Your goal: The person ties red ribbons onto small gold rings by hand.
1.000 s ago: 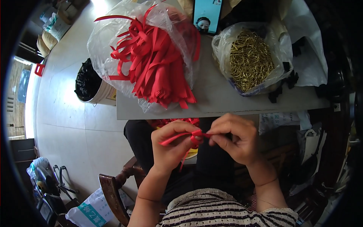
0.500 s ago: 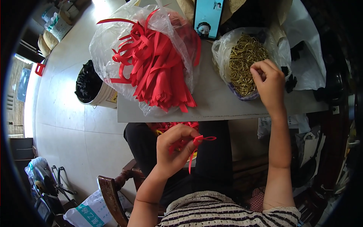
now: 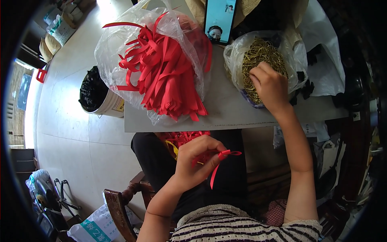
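Observation:
Over my lap, my left hand [image 3: 197, 163] pinches a folded red ribbon [image 3: 215, 173] between thumb and fingertips. A small loop of it points right, and a loose tail hangs below. My right hand [image 3: 272, 88] is above a heap of thin gold-coloured metal pieces [image 3: 258, 50] in a clear plastic bag [image 3: 234, 56]. Its thumb and fingers are pressed together at the heap; whether a piece is between them cannot be seen. More red ribbon pieces [image 3: 187, 137] lie in my lap, partly behind my left hand.
A large pile of red ribbon strips [image 3: 169, 72] spills from a clear bag [image 3: 107, 52] on the left of the grey table [image 3: 225, 113]. A phone [image 3: 219, 20] stands at the back. Left of the table is a white bucket [image 3: 109, 105] with black material.
My right hand has moved left and slightly up, further over the gold-coloured pieces. My left hand has shifted a little right with the ribbon still pinched.

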`<action>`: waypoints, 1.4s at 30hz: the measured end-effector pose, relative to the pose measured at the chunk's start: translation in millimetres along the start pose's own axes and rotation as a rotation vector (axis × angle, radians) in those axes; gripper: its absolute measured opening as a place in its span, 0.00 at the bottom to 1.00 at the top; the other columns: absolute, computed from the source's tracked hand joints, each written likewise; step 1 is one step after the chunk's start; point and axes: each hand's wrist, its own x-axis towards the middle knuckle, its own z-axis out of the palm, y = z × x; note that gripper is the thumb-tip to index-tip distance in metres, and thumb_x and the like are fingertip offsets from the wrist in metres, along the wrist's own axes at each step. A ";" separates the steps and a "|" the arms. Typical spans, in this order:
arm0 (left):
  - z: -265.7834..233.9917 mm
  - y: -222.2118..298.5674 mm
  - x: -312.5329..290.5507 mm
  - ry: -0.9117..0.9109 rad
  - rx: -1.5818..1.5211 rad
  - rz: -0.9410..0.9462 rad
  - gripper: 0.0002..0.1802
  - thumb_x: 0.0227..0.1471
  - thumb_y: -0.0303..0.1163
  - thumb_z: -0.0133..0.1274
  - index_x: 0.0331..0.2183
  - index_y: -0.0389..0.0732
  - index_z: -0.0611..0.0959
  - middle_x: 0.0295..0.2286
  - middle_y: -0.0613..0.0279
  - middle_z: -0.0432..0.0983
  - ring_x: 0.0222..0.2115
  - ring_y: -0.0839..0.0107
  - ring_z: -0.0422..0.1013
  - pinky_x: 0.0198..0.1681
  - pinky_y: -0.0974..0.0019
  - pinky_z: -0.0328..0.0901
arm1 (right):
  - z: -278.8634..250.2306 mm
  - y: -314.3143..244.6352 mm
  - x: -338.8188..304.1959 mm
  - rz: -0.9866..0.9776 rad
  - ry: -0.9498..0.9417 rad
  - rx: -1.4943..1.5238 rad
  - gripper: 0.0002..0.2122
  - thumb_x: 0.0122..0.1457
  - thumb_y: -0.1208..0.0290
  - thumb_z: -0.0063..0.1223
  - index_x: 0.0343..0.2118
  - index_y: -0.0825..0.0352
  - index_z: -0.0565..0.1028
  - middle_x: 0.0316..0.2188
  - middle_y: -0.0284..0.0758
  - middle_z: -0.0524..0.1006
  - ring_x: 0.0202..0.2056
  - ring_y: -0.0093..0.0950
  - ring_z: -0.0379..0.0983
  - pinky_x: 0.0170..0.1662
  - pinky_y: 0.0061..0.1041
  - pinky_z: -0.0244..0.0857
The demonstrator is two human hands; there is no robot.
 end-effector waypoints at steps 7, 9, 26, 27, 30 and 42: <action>-3.5 -8.9 1.3 0.060 0.027 0.021 0.07 0.41 0.17 0.55 0.28 0.34 0.78 0.23 0.63 0.72 0.23 0.76 0.66 0.26 0.75 0.60 | -18.6 22.6 7.8 0.127 0.029 0.197 0.04 0.47 0.75 0.56 0.25 0.69 0.78 0.21 0.35 0.75 0.23 0.29 0.72 0.27 0.22 0.63; -2.9 -7.6 1.3 0.029 0.005 -0.011 0.06 0.41 0.17 0.55 0.28 0.34 0.78 0.23 0.62 0.72 0.23 0.76 0.67 0.26 0.75 0.60 | -27.4 23.7 6.7 0.194 0.073 0.283 0.05 0.48 0.74 0.57 0.26 0.70 0.78 0.21 0.34 0.75 0.22 0.25 0.71 0.27 0.20 0.62; 12.5 -17.8 13.8 -0.017 -0.165 -0.128 0.07 0.43 0.19 0.55 0.29 0.32 0.77 0.25 0.61 0.72 0.26 0.77 0.69 0.32 0.75 0.64 | -58.0 37.6 9.2 0.495 -0.044 0.554 0.06 0.51 0.75 0.54 0.25 0.73 0.75 0.16 0.26 0.71 0.18 0.12 0.63 0.21 0.12 0.54; 12.8 -17.2 16.3 -0.015 -0.180 -0.160 0.07 0.42 0.20 0.55 0.29 0.32 0.77 0.27 0.60 0.72 0.30 0.76 0.69 0.35 0.75 0.63 | -61.4 31.6 9.7 0.538 -0.084 0.715 0.06 0.51 0.75 0.54 0.26 0.73 0.76 0.15 0.26 0.70 0.16 0.12 0.62 0.19 0.11 0.53; 18.8 -23.2 30.1 0.052 -0.198 -0.094 0.07 0.42 0.21 0.56 0.29 0.33 0.78 0.34 0.58 0.70 0.36 0.74 0.68 0.40 0.73 0.62 | -58.6 1.3 -4.2 0.563 -0.131 1.006 0.06 0.52 0.74 0.54 0.27 0.72 0.75 0.15 0.26 0.69 0.14 0.11 0.60 0.16 0.09 0.50; 41.2 -40.6 79.9 0.144 -0.749 -0.153 0.08 0.47 0.27 0.55 0.32 0.35 0.78 0.39 0.60 0.70 0.39 0.77 0.67 0.43 0.71 0.62 | -18.9 -33.2 -25.4 0.682 -0.015 1.334 0.06 0.54 0.73 0.52 0.29 0.71 0.75 0.17 0.27 0.71 0.16 0.13 0.62 0.18 0.11 0.56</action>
